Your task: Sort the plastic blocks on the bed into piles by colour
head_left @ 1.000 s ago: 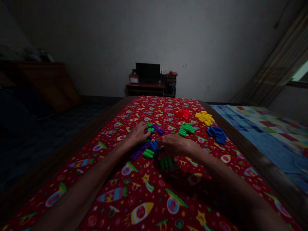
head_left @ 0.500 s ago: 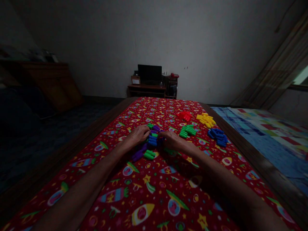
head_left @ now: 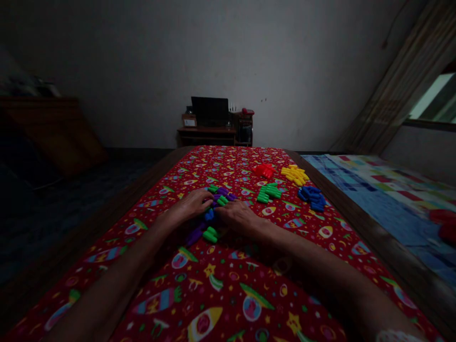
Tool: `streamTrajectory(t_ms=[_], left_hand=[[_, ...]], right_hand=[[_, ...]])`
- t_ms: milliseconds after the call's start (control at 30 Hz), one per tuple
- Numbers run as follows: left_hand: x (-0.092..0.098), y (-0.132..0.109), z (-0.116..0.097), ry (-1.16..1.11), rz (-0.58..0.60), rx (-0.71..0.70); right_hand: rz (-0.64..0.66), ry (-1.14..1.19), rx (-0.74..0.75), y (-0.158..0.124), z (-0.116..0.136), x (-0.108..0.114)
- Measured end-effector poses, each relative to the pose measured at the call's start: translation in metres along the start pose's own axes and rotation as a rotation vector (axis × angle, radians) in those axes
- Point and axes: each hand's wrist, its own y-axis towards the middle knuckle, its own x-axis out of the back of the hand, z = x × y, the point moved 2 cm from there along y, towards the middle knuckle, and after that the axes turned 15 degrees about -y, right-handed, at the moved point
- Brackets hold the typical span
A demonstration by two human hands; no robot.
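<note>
Both hands are at a mixed pile of short, bullet-shaped plastic pieces on the red tablecloth (head_left: 228,285). My left hand (head_left: 188,206) is at the pile's left side, thumb and fingers bent together; what lies between them is hidden. My right hand (head_left: 238,214) reaches in from the right with its fingers curled over the pile, hiding what they grip. Purple pieces (head_left: 223,191) and a green piece (head_left: 222,201) show just beyond the fingertips. A blue piece (head_left: 209,214) lies between the hands. Nearer me are green pieces (head_left: 211,234) and dark purple pieces (head_left: 195,234).
Sorted piles lie to the right: red pieces (head_left: 264,170), yellow pieces (head_left: 295,175), green pieces (head_left: 269,192) and blue pieces (head_left: 312,197). Past the far end stands a desk with a monitor (head_left: 210,111). A bed (head_left: 374,204) is on the right, a wooden cabinet (head_left: 46,133) on the left.
The view has turned slightly right. My right hand has moved further over the pile, covering most of the blue pieces that showed between the hands. The sorted piles look the same.
</note>
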Motion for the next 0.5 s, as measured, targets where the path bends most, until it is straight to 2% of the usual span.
streamTrajectory(t_ms=[133,267,400,500], left_hand=[[0.013,-0.004,0.008,-0.015,0.108,0.032],[0.018,-0.013,0.010,-0.007,0.193,0.091],[0.015,-0.015,0.008,0.025,0.214,0.105],[0.014,-0.014,0.009,0.016,0.216,0.099]], right_hand=[[-0.034,0.053,0.034,-0.003,-0.011,0.006],[-0.024,0.015,0.063,-0.003,0.003,0.007],[-0.037,-0.014,0.011,0.001,0.012,0.003],[-0.025,0.054,-0.108,0.003,-0.009,0.014]])
